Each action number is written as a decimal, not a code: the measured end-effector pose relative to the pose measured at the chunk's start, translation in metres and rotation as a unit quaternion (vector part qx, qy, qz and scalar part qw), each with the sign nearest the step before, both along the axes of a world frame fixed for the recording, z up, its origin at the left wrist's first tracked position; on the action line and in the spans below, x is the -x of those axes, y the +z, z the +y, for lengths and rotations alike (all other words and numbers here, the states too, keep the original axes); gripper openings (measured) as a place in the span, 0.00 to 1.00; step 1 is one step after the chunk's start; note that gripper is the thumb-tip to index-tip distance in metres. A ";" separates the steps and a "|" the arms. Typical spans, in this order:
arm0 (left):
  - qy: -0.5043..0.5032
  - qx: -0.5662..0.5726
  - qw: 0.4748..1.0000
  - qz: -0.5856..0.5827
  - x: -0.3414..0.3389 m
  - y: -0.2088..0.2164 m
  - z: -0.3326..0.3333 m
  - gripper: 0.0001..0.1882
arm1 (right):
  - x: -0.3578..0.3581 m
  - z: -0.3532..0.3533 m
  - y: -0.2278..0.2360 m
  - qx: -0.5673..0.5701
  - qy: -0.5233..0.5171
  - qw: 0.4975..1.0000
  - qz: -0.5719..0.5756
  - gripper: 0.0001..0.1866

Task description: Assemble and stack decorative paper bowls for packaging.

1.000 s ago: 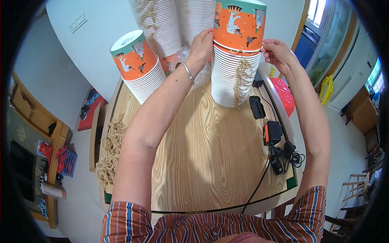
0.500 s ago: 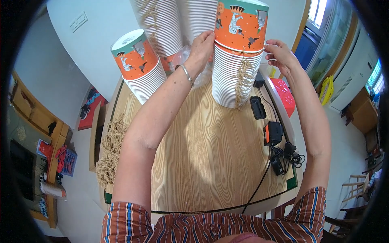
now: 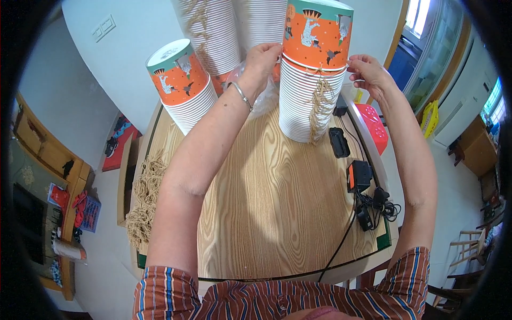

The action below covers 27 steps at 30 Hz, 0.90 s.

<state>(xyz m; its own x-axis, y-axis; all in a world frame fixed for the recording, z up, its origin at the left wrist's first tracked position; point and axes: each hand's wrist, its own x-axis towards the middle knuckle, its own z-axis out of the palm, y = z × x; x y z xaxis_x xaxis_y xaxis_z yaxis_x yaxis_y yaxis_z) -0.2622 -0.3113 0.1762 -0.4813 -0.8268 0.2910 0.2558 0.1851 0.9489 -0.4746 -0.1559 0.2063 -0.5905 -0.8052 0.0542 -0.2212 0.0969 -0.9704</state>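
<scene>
A tall stack of white-rimmed paper buckets (image 3: 298, 101) stands upside down at the far side of the table. The top bucket (image 3: 314, 37) is orange and green with printed animals. A thin twine cord (image 3: 320, 69) runs along its rim, and a bunch of twine handles (image 3: 321, 109) hangs down the stack's front. My left hand (image 3: 263, 61) pinches at the rim's left side, closed on what looks like one end of the cord. On the right side my right hand (image 3: 368, 72) pinches likewise, thumb and forefinger together, other fingers loosely curled. The fingertips partly hide the cord's ends.
A shorter bucket stack (image 3: 181, 80) stands left, with taller stacks (image 3: 213, 37) behind. A twine heap (image 3: 144, 202) lies at the table's left edge. Black adapters with cables (image 3: 368, 202), a black tray (image 3: 338, 142) and a red box (image 3: 372, 128) are on the right.
My left hand and wrist have shifted slightly down and turned a little. The cord now lies closer along the rim. My right hand has dipped slightly; the stack has stayed put.
</scene>
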 end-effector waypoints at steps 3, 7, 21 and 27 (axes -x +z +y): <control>-0.002 -0.010 1.000 0.005 0.002 0.001 -0.003 0.11 | 0.002 0.000 0.000 0.007 0.004 1.000 -0.006 0.09; -0.005 -0.018 1.000 0.000 0.001 0.003 -0.005 0.10 | 0.004 0.000 0.001 -0.001 0.005 1.000 -0.004 0.07; -0.004 0.010 1.000 -0.020 -0.004 0.009 -0.009 0.11 | 0.009 -0.001 0.006 -0.048 0.014 0.998 0.024 0.11; -0.026 -0.010 1.000 -0.014 -0.005 0.017 -0.013 0.09 | 0.008 -0.002 0.005 -0.038 0.011 0.999 0.026 0.09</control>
<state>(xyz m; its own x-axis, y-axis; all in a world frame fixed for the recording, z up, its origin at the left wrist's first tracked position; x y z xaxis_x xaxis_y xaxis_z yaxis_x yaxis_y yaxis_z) -0.2569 -0.3245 0.1932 -0.5312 -0.8063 0.2600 0.2380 0.1525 0.9592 -0.4829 -0.1576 0.2112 -0.5706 -0.8209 0.0231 -0.2748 0.1644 -0.9473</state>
